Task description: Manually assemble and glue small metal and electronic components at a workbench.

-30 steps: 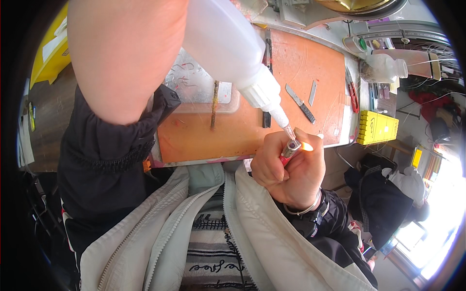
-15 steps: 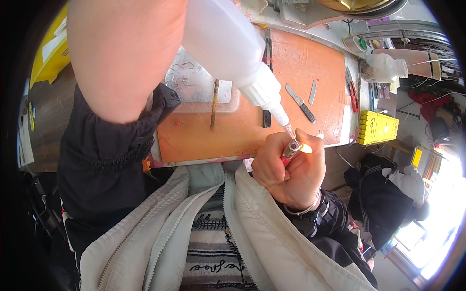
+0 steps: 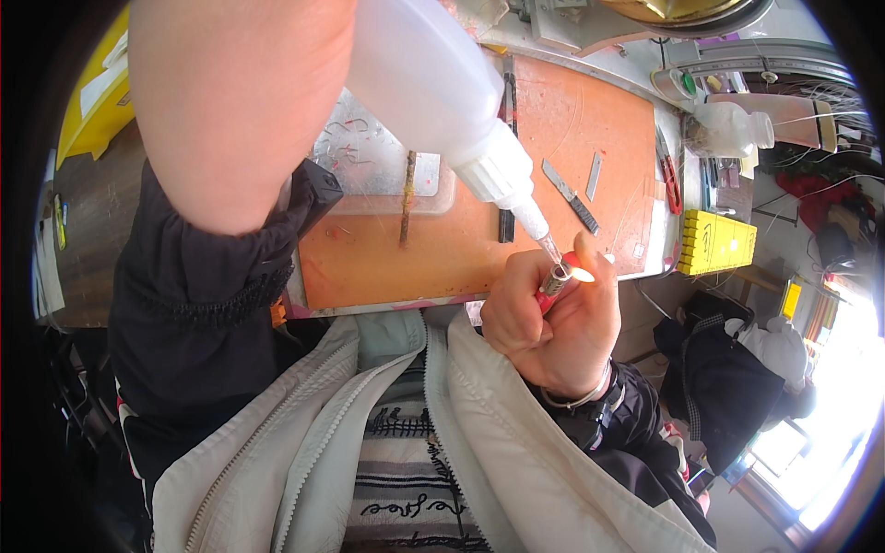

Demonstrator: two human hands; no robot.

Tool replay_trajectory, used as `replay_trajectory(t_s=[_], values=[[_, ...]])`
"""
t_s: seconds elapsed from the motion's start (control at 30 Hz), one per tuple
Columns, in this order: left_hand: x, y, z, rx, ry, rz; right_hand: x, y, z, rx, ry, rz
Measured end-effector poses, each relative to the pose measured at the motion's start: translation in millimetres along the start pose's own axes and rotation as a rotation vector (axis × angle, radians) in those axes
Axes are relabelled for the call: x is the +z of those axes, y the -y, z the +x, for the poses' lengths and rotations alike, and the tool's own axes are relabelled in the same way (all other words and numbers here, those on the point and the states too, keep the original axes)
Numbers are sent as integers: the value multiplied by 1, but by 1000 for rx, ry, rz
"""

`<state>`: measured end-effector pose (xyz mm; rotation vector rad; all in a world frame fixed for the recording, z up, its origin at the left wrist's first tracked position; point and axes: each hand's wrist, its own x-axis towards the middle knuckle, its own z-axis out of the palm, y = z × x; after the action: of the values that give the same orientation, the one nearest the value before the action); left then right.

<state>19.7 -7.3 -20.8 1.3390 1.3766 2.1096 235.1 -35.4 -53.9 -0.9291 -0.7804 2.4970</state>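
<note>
My left hand [image 3: 241, 88] looms large at the upper left, its fingers cut off by the top edge. Beside it a translucent white squeeze bottle [image 3: 429, 88] hangs tilted, nozzle down to the right, apparently in that hand's grip. My right hand [image 3: 553, 318] is closed around a red lighter [image 3: 550, 293] with a metal top. From the lighter a flame [image 3: 580, 275] burns sideways, right by the bottle's clear narrow tip [image 3: 551, 249]. Whether the tip touches the metal top, I cannot tell.
An orange work mat [image 3: 369, 267] bears a metal plate [image 3: 426, 175], a thin crusty stick [image 3: 407, 198], a black-handled cutter [image 3: 570, 196] and a loose blade [image 3: 594, 173]. Red-handled pliers [image 3: 671, 180], a yellow box [image 3: 717, 241] and a small white bottle [image 3: 733, 129] stand at the right.
My right thumb has shifted a little, and the lighter's red part shows behind the flame. The flame's shape differs slightly. The bottle and my left hand have barely moved.
</note>
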Motion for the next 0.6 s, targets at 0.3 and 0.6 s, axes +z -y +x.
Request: replay_trajectory(t_s=[0.3, 0.6], values=[[-8, 4, 2, 11, 38, -30, -19, 27, -13, -330, -236, -234], [1, -4, -2, -2, 5, 0, -43, 102, 1, -650, -607, -1062]])
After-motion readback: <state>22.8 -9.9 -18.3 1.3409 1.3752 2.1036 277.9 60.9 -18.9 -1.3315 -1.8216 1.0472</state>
